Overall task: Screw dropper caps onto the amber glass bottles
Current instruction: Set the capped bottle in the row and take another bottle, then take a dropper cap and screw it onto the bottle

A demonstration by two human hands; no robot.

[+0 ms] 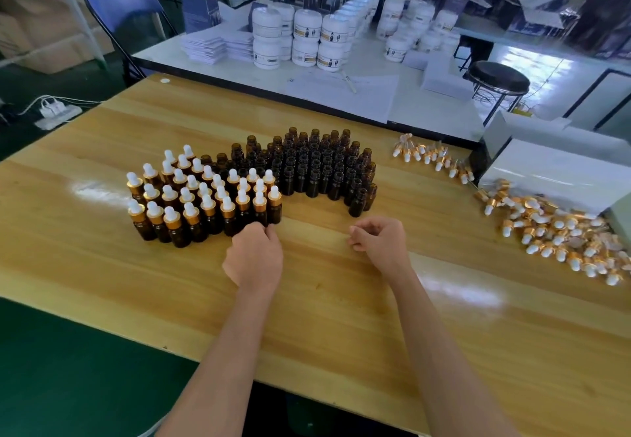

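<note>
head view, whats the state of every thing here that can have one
capped amber bottles, upright, dropper caps on, grouped left
uncapped amber bottles, upright, mouths open, grouped right
loose dropper caps, lying unscrewed in a pile by the box
white box, flap open
left hand, fingers curled at the base of the front capped bottle
right hand, loosely curled, empty

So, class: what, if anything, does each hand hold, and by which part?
The right hand holds nothing, fingers loosely curled. Fingertips of the left hand meet the lower body of a gold-capped amber glass bottle; grip or mere touch cannot be told.
</note>
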